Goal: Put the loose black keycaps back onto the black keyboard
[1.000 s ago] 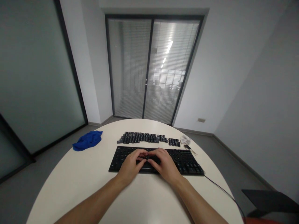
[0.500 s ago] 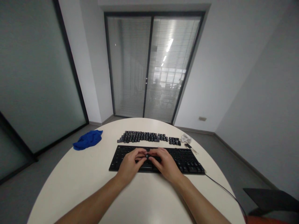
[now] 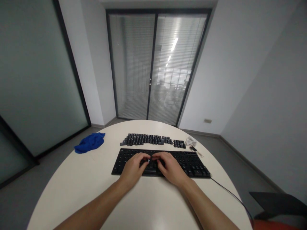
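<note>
Right fingertips have parted from the left since the earlier frame: my right thumb has drawn back toward me, while the small key (image 3: 149,160) now sits with the left alone. Keyboard (image 3: 116,166) and loose keys (image 3: 144,139) keep their places on the worktop (image 3: 69,195).

Left hand (image 3: 133,166): thumb and forefinger narrow, apparently pinching the small key, which shows a pale side; type of key too small to read. Right hand (image 3: 170,166): thumb and forefinger apart with a modest gap, nothing visible between them, tips low over the middle of the keyboard; contact with it cannot be told.

Keyboard lies lengthwise across the middle of the worktop, cable (image 3: 227,190) running from its right end over the right edge. Loose keys stand in ordered rows between it and the far edge: one large block, then two smaller groups to the right.

State of progress, my judgement: partway. Raised keys show at the keyboard's right end; its left part looks flatter, dotted, probably bare sockets. Most of the letter block seems to be off, laid out in order. What lies under my palms is hidden, so no count.

Also noted: blue cloth (image 3: 90,143) by the left edge; clear plastic bag (image 3: 191,141) near the right edge, a small dark tool (image 3: 193,149) just beside it
</note>
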`<move>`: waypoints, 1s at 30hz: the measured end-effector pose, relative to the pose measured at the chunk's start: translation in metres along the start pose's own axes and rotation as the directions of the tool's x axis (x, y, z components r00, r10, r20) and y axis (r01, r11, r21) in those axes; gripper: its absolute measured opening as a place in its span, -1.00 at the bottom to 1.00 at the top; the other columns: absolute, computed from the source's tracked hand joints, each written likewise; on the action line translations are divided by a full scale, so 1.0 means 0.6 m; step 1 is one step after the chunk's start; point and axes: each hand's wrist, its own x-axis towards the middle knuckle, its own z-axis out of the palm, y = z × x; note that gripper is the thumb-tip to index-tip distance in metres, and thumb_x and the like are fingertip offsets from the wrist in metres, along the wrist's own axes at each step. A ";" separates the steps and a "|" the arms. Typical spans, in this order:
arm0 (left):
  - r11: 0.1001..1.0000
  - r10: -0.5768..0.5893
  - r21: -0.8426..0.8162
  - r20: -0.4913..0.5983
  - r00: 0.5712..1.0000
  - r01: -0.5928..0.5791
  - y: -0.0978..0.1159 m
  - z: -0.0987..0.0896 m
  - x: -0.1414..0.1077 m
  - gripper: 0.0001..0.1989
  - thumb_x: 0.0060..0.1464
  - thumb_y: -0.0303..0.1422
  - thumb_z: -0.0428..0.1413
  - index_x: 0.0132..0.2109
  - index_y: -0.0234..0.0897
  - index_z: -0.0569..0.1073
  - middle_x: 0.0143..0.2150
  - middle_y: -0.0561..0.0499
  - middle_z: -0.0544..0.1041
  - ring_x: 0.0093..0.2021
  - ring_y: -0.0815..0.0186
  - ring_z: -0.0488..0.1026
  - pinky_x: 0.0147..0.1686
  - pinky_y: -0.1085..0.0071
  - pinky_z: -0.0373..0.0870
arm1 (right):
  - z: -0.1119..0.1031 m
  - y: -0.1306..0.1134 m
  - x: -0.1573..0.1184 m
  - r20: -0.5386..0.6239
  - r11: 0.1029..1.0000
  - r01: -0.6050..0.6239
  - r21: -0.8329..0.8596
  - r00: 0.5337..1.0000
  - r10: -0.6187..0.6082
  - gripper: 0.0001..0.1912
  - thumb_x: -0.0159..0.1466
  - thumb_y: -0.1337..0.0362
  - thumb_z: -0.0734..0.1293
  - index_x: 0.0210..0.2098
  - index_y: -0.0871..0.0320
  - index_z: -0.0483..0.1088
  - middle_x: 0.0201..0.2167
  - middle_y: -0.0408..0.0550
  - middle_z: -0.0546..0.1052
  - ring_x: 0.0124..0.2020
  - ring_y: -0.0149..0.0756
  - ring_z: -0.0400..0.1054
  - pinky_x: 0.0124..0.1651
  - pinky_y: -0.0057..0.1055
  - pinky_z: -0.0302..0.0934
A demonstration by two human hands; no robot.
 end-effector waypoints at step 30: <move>0.989 0.057 0.132 0.076 0.995 -0.066 -0.010 0.005 -0.007 -0.78 0.21 -0.44 0.12 -0.06 -0.08 0.57 -0.07 0.06 0.61 -0.02 0.20 0.48 0.04 0.23 0.40 | 0.001 -0.002 0.003 0.063 0.999 -0.001 -0.040 0.998 0.004 -0.77 0.33 0.41 0.31 -0.05 0.06 0.44 -0.12 -0.07 0.59 -0.05 -0.22 0.44 0.08 -0.22 0.23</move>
